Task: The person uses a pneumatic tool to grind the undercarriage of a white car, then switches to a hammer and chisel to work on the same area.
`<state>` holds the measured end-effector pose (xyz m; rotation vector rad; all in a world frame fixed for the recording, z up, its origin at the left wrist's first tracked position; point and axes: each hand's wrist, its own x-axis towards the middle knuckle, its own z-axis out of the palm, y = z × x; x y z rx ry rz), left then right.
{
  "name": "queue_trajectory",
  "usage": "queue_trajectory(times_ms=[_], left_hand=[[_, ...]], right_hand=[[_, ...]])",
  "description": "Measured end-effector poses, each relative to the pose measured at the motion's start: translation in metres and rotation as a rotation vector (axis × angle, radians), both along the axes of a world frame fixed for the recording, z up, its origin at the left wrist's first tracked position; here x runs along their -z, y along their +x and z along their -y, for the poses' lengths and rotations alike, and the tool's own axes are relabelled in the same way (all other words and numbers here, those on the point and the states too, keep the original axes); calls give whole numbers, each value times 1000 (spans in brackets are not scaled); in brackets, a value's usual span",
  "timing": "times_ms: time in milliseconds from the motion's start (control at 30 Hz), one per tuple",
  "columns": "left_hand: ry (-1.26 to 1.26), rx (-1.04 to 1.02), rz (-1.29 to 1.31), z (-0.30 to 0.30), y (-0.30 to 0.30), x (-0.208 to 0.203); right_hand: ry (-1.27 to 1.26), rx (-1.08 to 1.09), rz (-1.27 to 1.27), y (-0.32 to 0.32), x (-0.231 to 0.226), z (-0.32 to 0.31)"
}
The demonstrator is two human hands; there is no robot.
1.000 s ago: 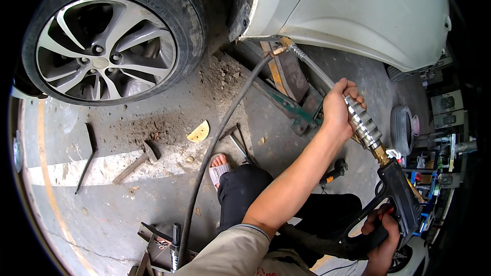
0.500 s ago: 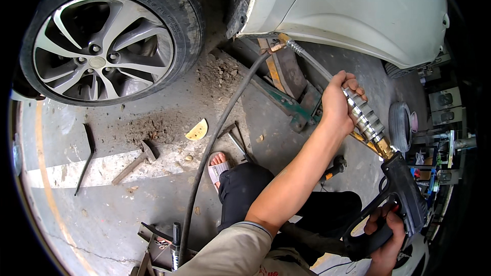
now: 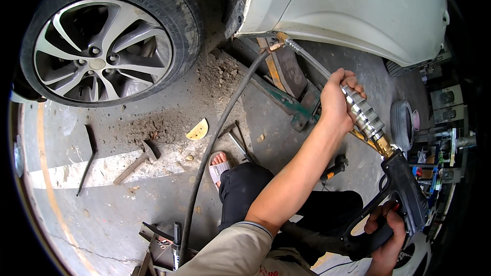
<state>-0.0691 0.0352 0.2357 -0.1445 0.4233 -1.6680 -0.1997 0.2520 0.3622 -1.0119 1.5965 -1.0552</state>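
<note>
A long tool like a high-pressure spray gun slants across the right half of the head view. My right hand [image 3: 391, 237] is wrapped round the grip of its black pistol-shaped body [image 3: 404, 189]. Further up, my left hand [image 3: 335, 97] closes round the metal tube just above a thick ribbed metal sleeve [image 3: 365, 112]. A brass fitting [image 3: 383, 148] joins sleeve and body. The tube's far end meets a brass elbow [image 3: 281, 38] under the sill of a white car [image 3: 353, 20]. From that elbow a black hose [image 3: 220, 128] curves down toward me.
An alloy wheel [image 3: 105, 51] fills the upper left. A green jack [image 3: 286, 105] stands below the car. Dirt, a hammer [image 3: 135, 164], a pry bar [image 3: 89, 158], a yellow half-disc [image 3: 197, 130] and a T-handled tool [image 3: 236, 140] lie on the floor. Tyres [image 3: 401, 120] and shelving are at right.
My hands and the tool keep nearly the same place and hold. Only a slight shift of the whole view shows.
</note>
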Motion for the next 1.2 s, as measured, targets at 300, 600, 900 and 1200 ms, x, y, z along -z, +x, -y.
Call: queue_trajectory(times_ms=[300,600,900,1200], left_hand=[[2,6,5,0,0,0],[6,15,4,-1,1,0],[28,27,13,1,1,3],[23,5,23,55,38,47]], right_hand=[[8,23,12,-4,2,-1],[13,12,15,-4,2,-1],[27,41,40,-2,1,-1],[39,60,29,-5,0,-1]])
